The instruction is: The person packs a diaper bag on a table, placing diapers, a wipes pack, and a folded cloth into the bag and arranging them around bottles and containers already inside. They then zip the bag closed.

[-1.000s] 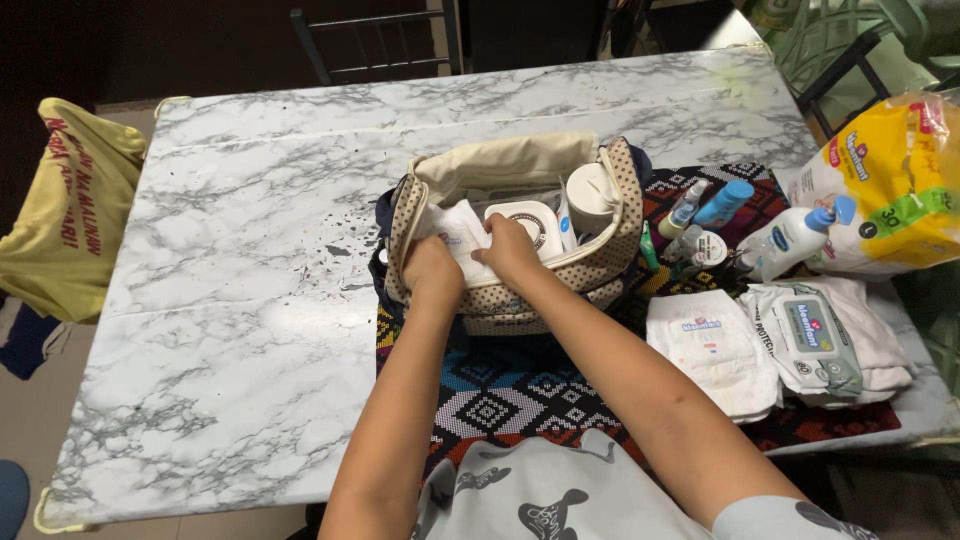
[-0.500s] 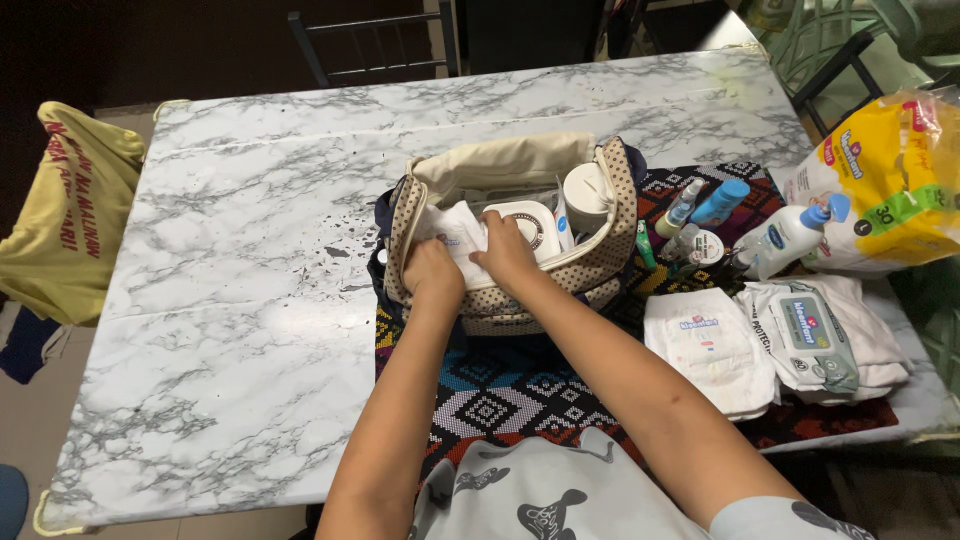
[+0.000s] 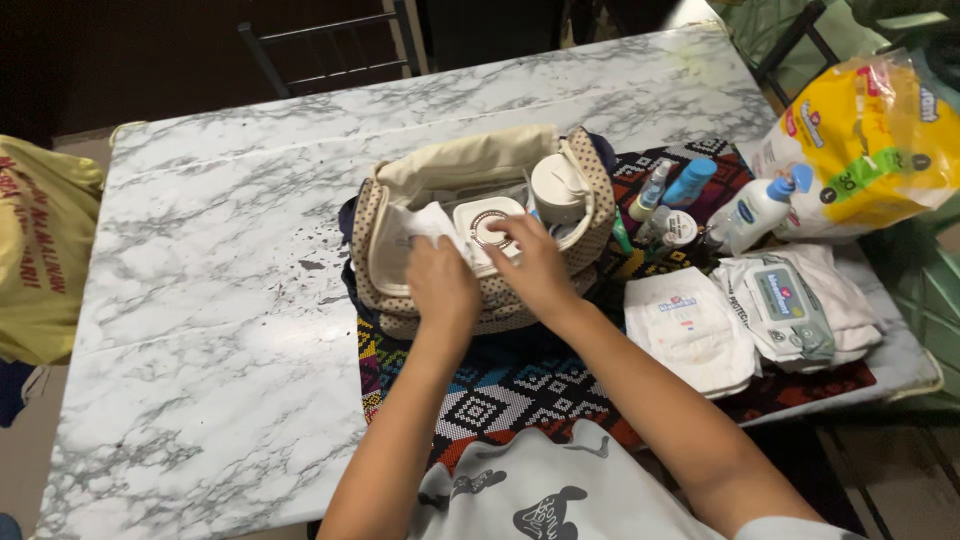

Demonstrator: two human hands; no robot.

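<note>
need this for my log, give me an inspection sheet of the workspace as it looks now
surface: marble table, with a patterned cloth under the work area
job's things: open dotted bag holding a white folded cloth, a round white container and a white pump bottle
clutter: folded diaper, wipes pack, lotion bottle, small bottles, yellow diaper package
grippers: left hand on the white folded cloth; right hand on the round white container
cables: nothing seen
surroundings: dark chair behind the table, yellow bag at left
</note>
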